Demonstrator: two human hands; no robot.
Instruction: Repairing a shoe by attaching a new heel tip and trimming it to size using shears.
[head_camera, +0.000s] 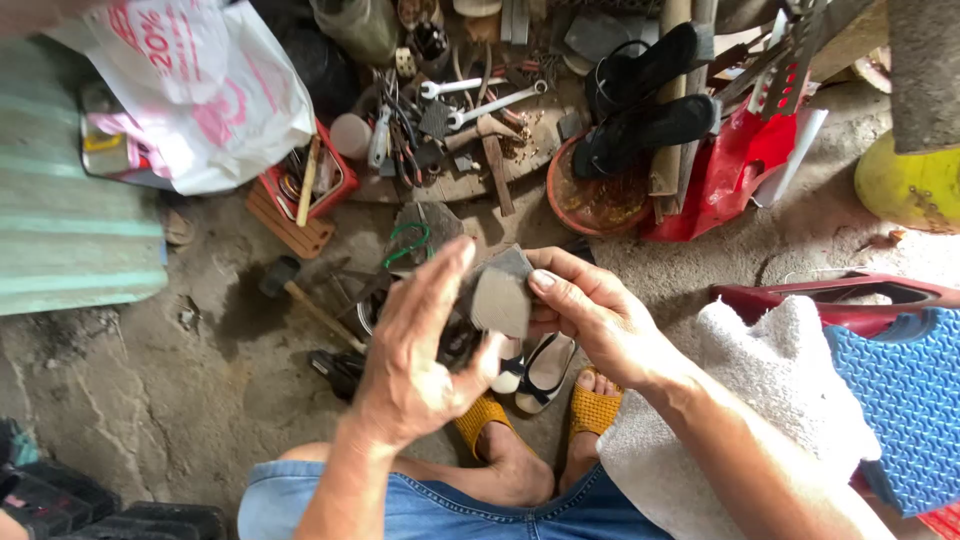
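My right hand (595, 315) pinches a small grey, worn piece of sole material (502, 292) by its right side, thumb on top. My left hand (415, 350) is spread, with its palm and thumb pressed against the left and lower side of the same piece. Both hands are held above my feet in yellow woven sandals (592, 408). Under the hands on the ground lie a black-and-cream flat shoe (545, 370) and some dark parts, partly hidden by my left hand.
A hammer (300, 295) lies on the concrete left of the hands. Wrenches (480, 100), pliers and scrap cover a board at the back, beside a red box (310, 185), a round orange dish (590, 195) with black sandals (640, 100), a white plastic bag (210, 90) and a grey towel (760, 400) on my right knee.
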